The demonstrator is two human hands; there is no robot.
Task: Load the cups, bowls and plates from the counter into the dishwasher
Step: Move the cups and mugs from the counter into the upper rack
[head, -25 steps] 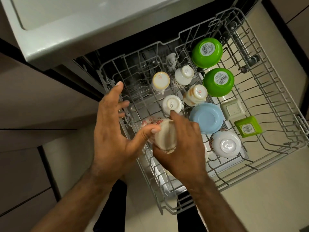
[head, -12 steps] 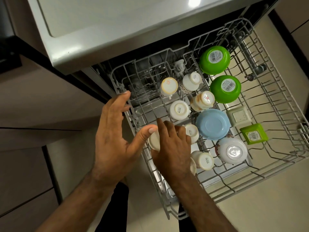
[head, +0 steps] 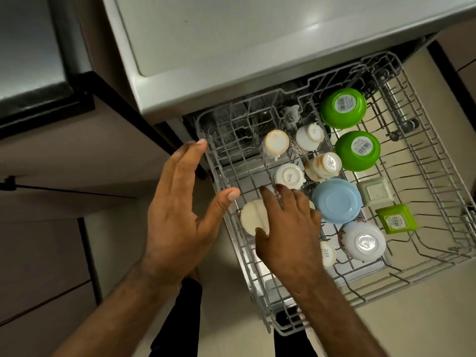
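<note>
Head view: my right hand (head: 286,228) rests, fingers slack, on a cream cup (head: 253,217) in the dishwasher rack (head: 425,176); my left hand (head: 177,217) hovers flat, fingers straight. Many cups (head: 287,176) and bowls (head: 356,150) are loaded; what remains I cannot see.

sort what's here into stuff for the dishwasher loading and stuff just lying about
Job: grey wire dishwasher rack; cream ceramic cup under the right hand; upturned white ceramic cups; two round green plastic bowls; round pale blue bowl; white floral bowl.
Just there: brown cabinet fronts; beige floor tiles; dark metal appliance at the left.
</note>
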